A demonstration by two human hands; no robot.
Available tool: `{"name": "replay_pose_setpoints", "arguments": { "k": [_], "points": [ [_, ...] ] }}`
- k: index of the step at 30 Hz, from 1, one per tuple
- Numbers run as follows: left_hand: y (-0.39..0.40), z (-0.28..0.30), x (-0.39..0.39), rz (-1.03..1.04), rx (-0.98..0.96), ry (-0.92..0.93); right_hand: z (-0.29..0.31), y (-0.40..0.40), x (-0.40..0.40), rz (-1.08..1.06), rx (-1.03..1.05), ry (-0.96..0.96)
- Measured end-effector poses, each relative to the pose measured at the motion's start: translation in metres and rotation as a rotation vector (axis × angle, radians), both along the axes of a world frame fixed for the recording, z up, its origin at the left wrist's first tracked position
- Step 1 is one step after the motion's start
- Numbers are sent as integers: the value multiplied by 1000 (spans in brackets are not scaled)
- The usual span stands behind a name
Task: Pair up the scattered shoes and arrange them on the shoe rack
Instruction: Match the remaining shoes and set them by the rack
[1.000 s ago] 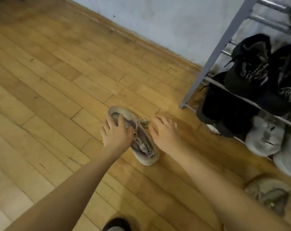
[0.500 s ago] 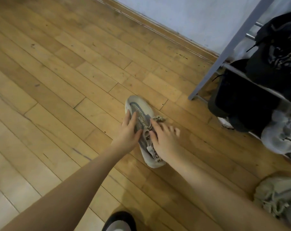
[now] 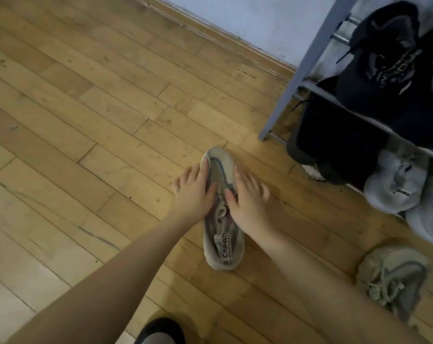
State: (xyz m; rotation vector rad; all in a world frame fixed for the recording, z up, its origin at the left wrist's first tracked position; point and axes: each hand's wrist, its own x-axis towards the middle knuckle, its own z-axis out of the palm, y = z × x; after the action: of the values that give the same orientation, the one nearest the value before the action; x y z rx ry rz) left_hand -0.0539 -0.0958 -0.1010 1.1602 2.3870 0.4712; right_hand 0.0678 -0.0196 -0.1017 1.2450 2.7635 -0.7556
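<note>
A beige and grey sneaker [image 3: 222, 247] lies upright on the wooden floor, toe pointing away from me. My left hand [image 3: 194, 194] presses against its left side with the thumb on the laces. My right hand [image 3: 249, 204] presses against its right side, so the shoe is held between both hands. Its matching beige sneaker [image 3: 391, 276] lies on the floor at the lower right, beside the shoe rack [image 3: 309, 65].
The grey metal rack stands at the right against the wall. It holds black sneakers [image 3: 384, 60] on an upper shelf, and black shoes [image 3: 334, 145] and light grey sneakers [image 3: 396, 187] lower down. A black shoe on a foot [image 3: 158, 331] shows at the bottom edge.
The beige sneaker has been turned from a diagonal lie to point straight away from me. Both hands have shifted to flank it, and the view has moved closer to the rack.
</note>
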Motion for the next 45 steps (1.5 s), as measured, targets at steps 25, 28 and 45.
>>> {"name": "replay_pose_setpoints", "arguments": {
  "k": [25,28,45],
  "points": [
    [54,113,208,-582,311,5,104,3,243,-504,257,341],
    [64,115,257,-653,291,-33,98,-2,291,-589,342,356],
    [125,40,396,-1053,61,213,33,4,435,-892,-29,-27]
  ]
}}
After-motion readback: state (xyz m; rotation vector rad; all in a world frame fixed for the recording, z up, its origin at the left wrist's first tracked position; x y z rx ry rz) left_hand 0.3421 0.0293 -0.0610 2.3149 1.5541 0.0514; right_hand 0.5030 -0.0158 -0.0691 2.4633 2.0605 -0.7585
